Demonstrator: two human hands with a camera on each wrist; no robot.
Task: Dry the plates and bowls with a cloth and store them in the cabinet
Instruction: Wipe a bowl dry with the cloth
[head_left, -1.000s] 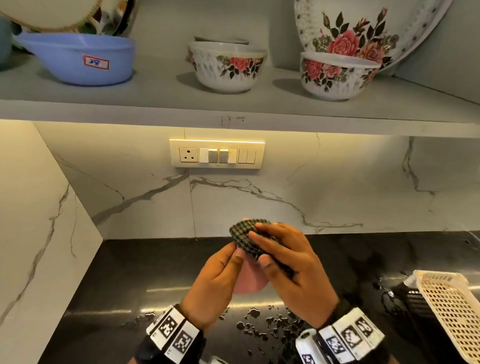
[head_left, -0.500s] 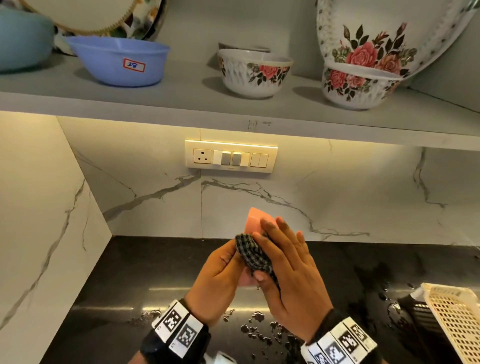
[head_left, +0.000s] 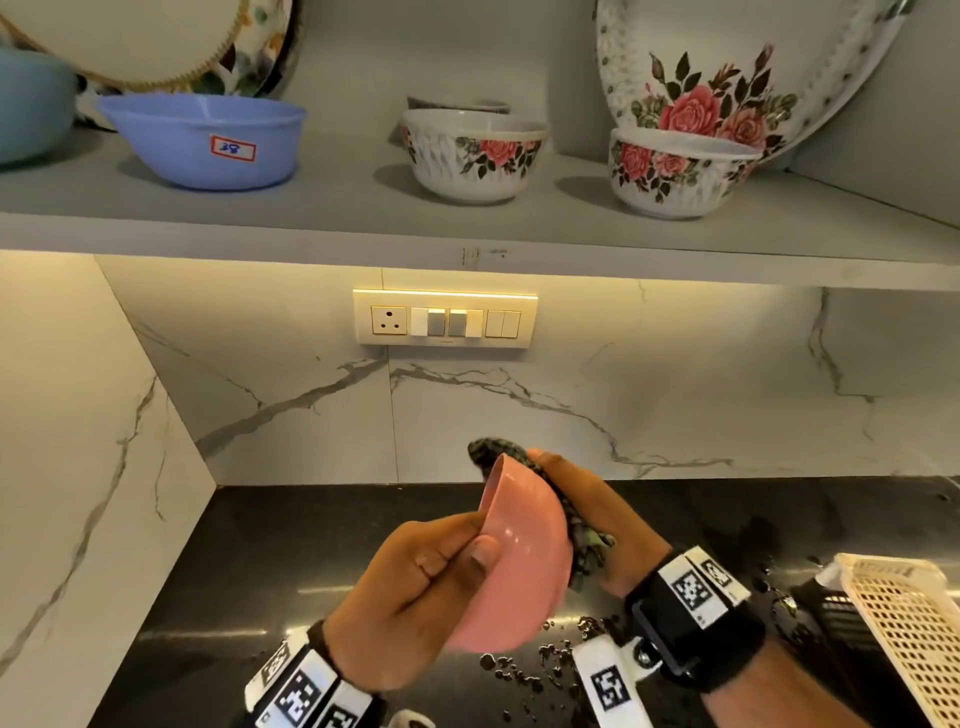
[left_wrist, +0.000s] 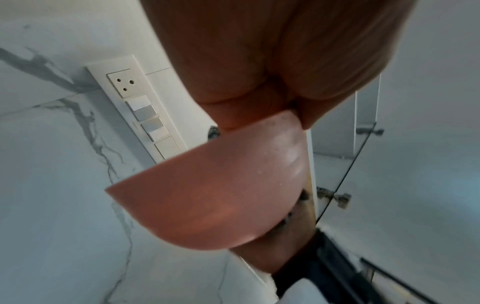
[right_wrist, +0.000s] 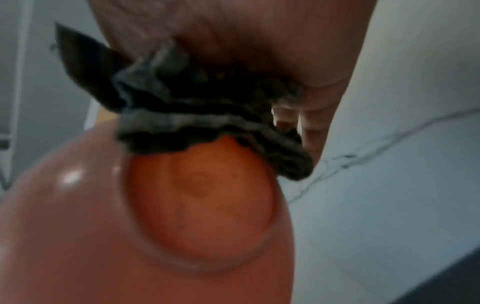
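Presently, a pink bowl (head_left: 511, 551) is held above the black countertop (head_left: 291, 561), tipped on its side with its mouth turned to the left and its base to the right. The left hand (head_left: 415, 587) is closed on the near rim, thumb outside and fingers out of sight behind it. A dark checked cloth (head_left: 582, 540) is bunched in the right hand (head_left: 597, 525) and pressed to the outer wall beside the recessed base, which is shown bare in the right wrist view. The step is judged to be the drying of the outside. It would be done best if the rim grip were kept firm and the bowl turned a little at a time, so that the cloth is carried over the whole wall and into the foot ring, where water is likely to be trapped. Droplets (head_left: 519, 670) are seen on the counter under the hands, so the bowl should not be set down there. Above, the shelf (head_left: 363, 228) projects forward with a hard front edge; open room is noted between the blue bowl (head_left: 202, 140) and a floral bowl (head_left: 472, 153). A cream basket (head_left: 904, 634) stands at the right, near the right wrist.
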